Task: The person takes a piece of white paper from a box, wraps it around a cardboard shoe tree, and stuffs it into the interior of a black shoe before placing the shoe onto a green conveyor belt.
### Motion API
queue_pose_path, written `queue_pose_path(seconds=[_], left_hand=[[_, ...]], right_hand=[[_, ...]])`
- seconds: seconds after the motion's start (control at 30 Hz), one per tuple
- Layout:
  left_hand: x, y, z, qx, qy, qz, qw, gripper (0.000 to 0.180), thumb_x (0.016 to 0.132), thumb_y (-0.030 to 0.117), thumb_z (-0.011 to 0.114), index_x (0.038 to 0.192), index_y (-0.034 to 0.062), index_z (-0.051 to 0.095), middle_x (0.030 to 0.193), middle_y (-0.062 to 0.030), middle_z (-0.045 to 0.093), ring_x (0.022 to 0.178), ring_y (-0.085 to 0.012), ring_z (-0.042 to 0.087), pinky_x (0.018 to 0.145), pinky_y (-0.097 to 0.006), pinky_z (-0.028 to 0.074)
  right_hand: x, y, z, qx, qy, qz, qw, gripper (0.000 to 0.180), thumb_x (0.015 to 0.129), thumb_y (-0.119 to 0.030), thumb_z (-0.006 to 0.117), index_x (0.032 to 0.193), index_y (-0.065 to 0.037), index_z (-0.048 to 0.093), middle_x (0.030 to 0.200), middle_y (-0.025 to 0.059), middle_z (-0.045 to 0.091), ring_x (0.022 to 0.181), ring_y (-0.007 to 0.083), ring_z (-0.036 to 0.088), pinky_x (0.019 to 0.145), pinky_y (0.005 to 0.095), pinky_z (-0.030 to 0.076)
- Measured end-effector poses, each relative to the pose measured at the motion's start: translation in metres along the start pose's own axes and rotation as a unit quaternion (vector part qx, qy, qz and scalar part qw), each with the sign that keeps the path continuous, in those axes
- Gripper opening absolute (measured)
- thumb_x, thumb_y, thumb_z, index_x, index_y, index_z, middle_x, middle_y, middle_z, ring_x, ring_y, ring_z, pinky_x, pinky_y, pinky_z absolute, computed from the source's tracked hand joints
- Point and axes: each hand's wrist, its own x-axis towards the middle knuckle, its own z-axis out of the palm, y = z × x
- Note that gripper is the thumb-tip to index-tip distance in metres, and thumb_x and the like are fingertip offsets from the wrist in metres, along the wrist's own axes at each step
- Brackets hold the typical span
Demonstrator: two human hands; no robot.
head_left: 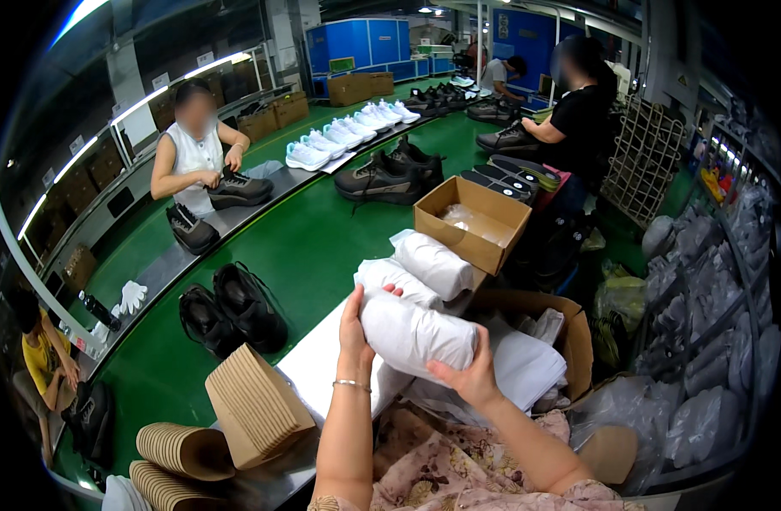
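Observation:
Between my two hands is a bundle of white paper point(414, 330), rolled into a thick, rounded cylinder. My left hand point(354, 330) grips its left end, thumb up along the side, and my right hand point(470, 368) closes round its right end. What is inside the paper is hidden. Just beyond it lie two similar white paper rolls point(433, 262), side by side at the bench edge. Flat white paper sheets point(315, 368) spread under and left of my left forearm. Another pile of white paper point(522, 368) sits by my right hand, partly inside an open carton point(575, 341).
A small open cardboard box point(463, 240) stands beyond the rolls. Nested brown card forms point(258, 409) are stacked at lower left. Black shoes point(237, 308) and brown-grey shoes point(382, 177) rest on the green conveyor point(314, 238). Co-workers handle shoes across and beyond. Bagged items fill a rack point(706, 341) at right.

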Motion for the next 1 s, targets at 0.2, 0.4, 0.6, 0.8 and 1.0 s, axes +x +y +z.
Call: queue_pose_path(seconds=[0.2,0.4,0.6,0.8,1.0], left_hand=[[0.026,0.017,0.004,0.252,0.134,0.037,0.958,0.072,0.088,0.061,0.036,0.108,-0.0059,0.054,0.105,-0.0146,0.059,0.098,-0.0246,0.055,0.087,-0.036,0.043],[0.068,0.021,-0.021,0.464,0.229,0.214,0.828,0.059,0.09,0.05,0.043,0.105,-0.0049,0.057,0.104,-0.0141,0.059,0.097,-0.0215,0.054,0.084,-0.031,0.041],[0.121,0.005,-0.052,0.568,0.144,0.156,0.795,0.065,0.09,0.053,0.037,0.123,-0.0021,0.048,0.127,-0.0213,0.048,0.124,-0.0327,0.038,0.104,-0.036,0.026],[0.13,-0.01,-0.081,0.527,0.141,0.081,0.834,0.057,0.09,0.044,0.045,0.124,-0.0017,0.048,0.126,-0.0189,0.049,0.119,-0.0272,0.046,0.099,-0.031,0.034],[0.13,-0.018,-0.089,0.579,0.205,0.124,0.779,0.053,0.089,0.04,0.048,0.123,-0.0009,0.049,0.122,-0.0182,0.053,0.113,-0.0271,0.05,0.095,-0.032,0.037]], right_hand=[[0.047,0.009,-0.005,-0.002,0.044,-0.03,0.999,0.068,0.066,-0.018,0.08,0.115,0.002,0.038,0.106,0.0137,0.054,0.097,0.0194,0.052,0.085,0.0313,0.042],[0.074,0.031,0.003,-0.134,0.072,-0.062,0.986,0.071,0.063,-0.02,0.08,0.115,0.002,0.037,0.101,0.0213,0.056,0.093,0.0299,0.057,0.081,0.0363,0.045],[0.085,0.066,0.023,-0.186,0.047,-0.029,0.981,0.078,0.061,-0.025,0.079,0.117,0.005,0.033,0.107,0.0273,0.049,0.099,0.04,0.051,0.084,0.0411,0.043],[0.08,0.086,0.04,-0.239,0.056,-0.039,0.969,0.08,0.061,-0.026,0.08,0.118,0.003,0.033,0.109,0.0248,0.048,0.1,0.0376,0.05,0.085,0.0401,0.042],[0.067,0.102,0.053,-0.228,0.078,-0.043,0.97,0.082,0.061,-0.028,0.08,0.12,0.002,0.032,0.113,0.0227,0.043,0.105,0.0365,0.044,0.089,0.0412,0.038]])
